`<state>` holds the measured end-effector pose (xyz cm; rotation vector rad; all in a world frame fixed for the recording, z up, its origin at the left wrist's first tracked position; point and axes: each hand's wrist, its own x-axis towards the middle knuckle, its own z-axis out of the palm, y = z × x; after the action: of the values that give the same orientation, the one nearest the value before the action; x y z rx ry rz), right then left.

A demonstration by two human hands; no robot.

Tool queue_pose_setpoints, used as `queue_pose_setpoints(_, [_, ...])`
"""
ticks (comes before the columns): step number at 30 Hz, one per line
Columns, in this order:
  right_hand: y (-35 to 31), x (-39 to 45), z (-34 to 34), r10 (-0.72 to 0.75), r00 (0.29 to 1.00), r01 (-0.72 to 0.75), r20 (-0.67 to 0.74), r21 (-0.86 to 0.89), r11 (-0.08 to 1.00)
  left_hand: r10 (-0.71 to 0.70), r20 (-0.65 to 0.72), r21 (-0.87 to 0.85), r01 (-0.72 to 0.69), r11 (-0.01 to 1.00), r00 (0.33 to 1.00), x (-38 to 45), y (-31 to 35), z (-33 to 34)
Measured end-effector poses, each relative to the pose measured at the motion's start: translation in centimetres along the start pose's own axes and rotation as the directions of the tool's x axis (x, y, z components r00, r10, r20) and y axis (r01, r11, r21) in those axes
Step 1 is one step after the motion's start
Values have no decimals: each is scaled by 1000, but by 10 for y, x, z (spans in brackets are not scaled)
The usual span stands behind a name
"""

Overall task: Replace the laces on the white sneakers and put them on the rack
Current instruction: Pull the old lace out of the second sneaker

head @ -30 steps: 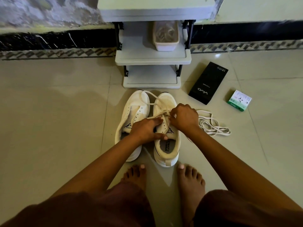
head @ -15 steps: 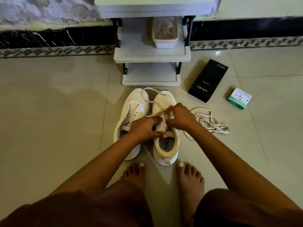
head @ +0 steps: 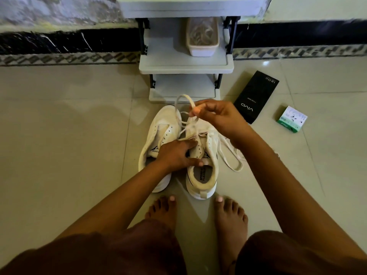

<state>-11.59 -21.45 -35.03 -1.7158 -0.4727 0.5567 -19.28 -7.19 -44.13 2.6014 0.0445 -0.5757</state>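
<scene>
The right hand (head: 216,116) has risen from the shoe, pinching the lace (head: 185,116) and drawing it upward. Below it, the left hand (head: 176,153) grips the right sneaker (head: 206,155).

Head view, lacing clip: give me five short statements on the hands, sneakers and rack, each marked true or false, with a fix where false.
1. The right hand pinches a lace lifted above the sneakers. True.
2. The left hand rests flat on the floor. False: it holds the right-side sneaker at its tongue.
3. Both sneakers stand on the floor in front of the rack. True.
4. The black box sits on the rack's middle shelf. False: it lies on the floor right of the rack; the shelf holds a container.
5. The left-side sneaker is fully laced. False: its eyelets look empty.
</scene>
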Motion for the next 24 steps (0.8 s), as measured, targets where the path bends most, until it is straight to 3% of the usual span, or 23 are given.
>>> queue_pose_setpoints(2, [5,8,4,2,994,-33,-112,-279,960,-3,10,-17,3,1000,1000,-2,0,0])
queue_pose_setpoints(4, [20,8,7,95,980,-147,-175,-315,938,-2,15,-13,2,1000,1000,-3,2,-2])
queue_pose_setpoints(7, [45,-7,9,285,948,-304,-142,-136,943,-4,-4,-13,4,1000,1000,-4,3,-2])
queue_pose_setpoints(13, [68,-19,1,387,922,-328,9,-514,793,-23,0,18,23,1000,1000,-4,5,-3])
queue_pose_setpoints(20, [74,-22,-2,362,930,-335,-60,-540,772,-58,-14,-68,57,996,998,-1,7,-7])
queue_pose_setpoints(22, [73,-17,2,337,936,-318,-100,-647,693,-52,-18,-65,51,997,998,-2,9,-7])
queue_pose_setpoints(24, [72,-10,7,281,952,-264,-123,-795,546,-37,-23,-52,36,998,999,-4,9,-7])
